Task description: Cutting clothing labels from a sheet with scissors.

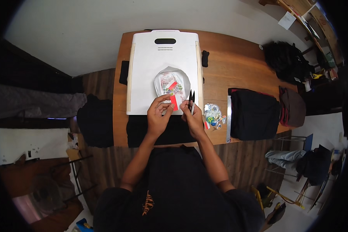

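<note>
My left hand (159, 114) pinches a small red-and-white card or label (173, 103) between thumb and fingertips. In my right hand (193, 115) are small black snips (191, 96), blades pointing away from me, close to the card's right edge. A thin white strip lies along the snips; whether it is part of them I cannot tell. Just beyond both hands, a round, crinkled clear-and-white plastic bag (157, 82) with red, white and green printed pieces rests on a white board (147, 58) with a slotted handle hole. Black cloth (137, 130) lies beneath my wrists.
Right of the board, shiny colourful stickers (212, 114) sit on the wooden table (232, 62). Beyond them come a metal ruler (229, 120), folded black garments (255, 114) and a brown folded garment (292, 106). A black bag (288, 60) occupies the far right corner.
</note>
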Motion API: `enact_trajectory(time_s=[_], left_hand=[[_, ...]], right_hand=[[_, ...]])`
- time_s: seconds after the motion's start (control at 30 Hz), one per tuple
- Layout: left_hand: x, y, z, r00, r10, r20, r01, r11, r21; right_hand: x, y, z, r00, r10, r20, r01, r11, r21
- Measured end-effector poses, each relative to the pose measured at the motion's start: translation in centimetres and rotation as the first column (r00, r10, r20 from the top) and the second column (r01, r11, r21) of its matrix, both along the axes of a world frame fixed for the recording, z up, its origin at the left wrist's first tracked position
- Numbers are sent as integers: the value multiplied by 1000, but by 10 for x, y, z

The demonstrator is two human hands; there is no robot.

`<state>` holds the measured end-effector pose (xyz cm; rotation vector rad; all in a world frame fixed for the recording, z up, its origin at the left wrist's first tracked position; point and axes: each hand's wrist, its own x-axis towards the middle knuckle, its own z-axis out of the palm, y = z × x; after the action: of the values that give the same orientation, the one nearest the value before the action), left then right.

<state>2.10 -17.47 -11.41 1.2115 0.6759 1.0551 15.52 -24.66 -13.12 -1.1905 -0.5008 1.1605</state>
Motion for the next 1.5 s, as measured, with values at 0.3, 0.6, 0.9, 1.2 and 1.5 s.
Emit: enact_trajectory(time_s=[0.3, 0.6, 0.9, 1.2, 1.5], left_hand=[[10, -4, -5, 997, 63, -47, -65, 997, -38], [17, -4, 0, 992, 128, -25, -129, 990, -62], [27, -7, 6, 990, 139, 2, -139, 989, -43], [32, -8, 15, 988, 151, -17, -151, 988, -19], [33, -8, 15, 982, 186, -37, -187, 982, -36]], right_hand=[[-4, 4, 6, 999, 12, -47, -12, 1000, 6], [12, -28, -10, 936, 303, -180, -289, 952, 101], [10, -32, -5, 941, 337, -24, -326, 925, 193], [13, -25, -4, 948, 317, -40, -299, 925, 235], [16, -25, -2, 929, 369, -31, -354, 910, 215]])
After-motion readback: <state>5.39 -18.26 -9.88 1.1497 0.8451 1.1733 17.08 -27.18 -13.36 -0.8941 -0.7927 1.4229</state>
